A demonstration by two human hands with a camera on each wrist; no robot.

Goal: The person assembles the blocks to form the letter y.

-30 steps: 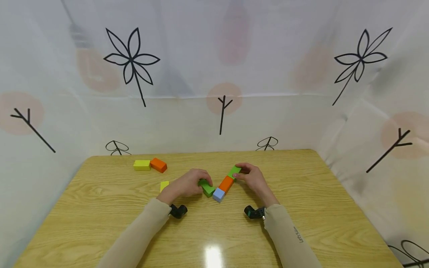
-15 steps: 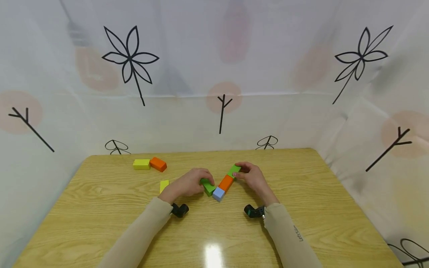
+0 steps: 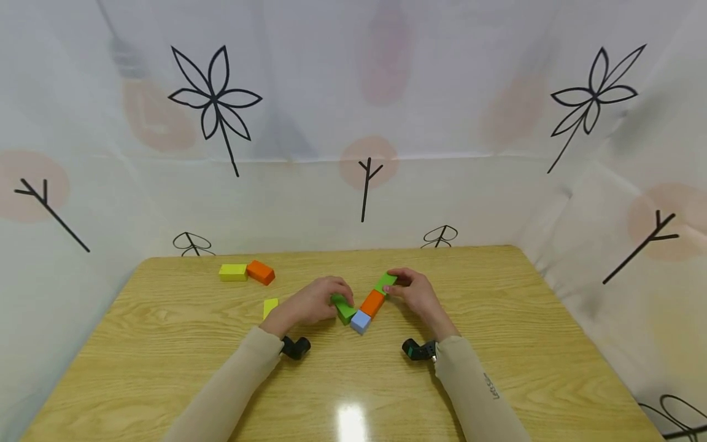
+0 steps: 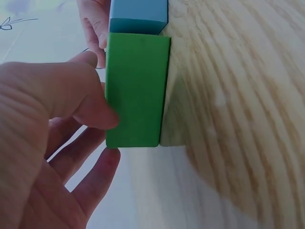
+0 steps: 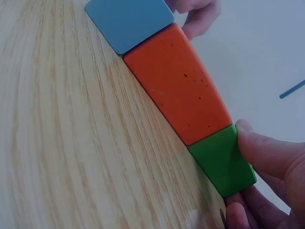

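My left hand (image 3: pixel 313 301) holds a green wooden block (image 3: pixel 343 310) between thumb and fingers. In the left wrist view one end of that green block (image 4: pixel 138 90) is right at a blue block (image 4: pixel 138 16). From the blue block (image 3: pixel 361 321), an orange block (image 3: pixel 372 304) and a second green block (image 3: pixel 385 282) run in a slanted row away from me. My right hand (image 3: pixel 418 299) pinches the far green block, its thumb on the side in the right wrist view. The orange block (image 5: pixel 178 88) there has small dark specks and lies flush between its neighbours.
Farther back on the left of the wooden table (image 3: pixel 182 344) lie a yellow block (image 3: pixel 234 272) and an orange block (image 3: pixel 261 272), end to end. Another yellow block (image 3: pixel 270 307) shows partly behind my left wrist. A patterned cloth (image 3: pixel 309 202) hangs behind the table.
My left hand has shifted slightly to the right with its green block, bringing the end up to the blue block. The right hand and the row stay where they were.
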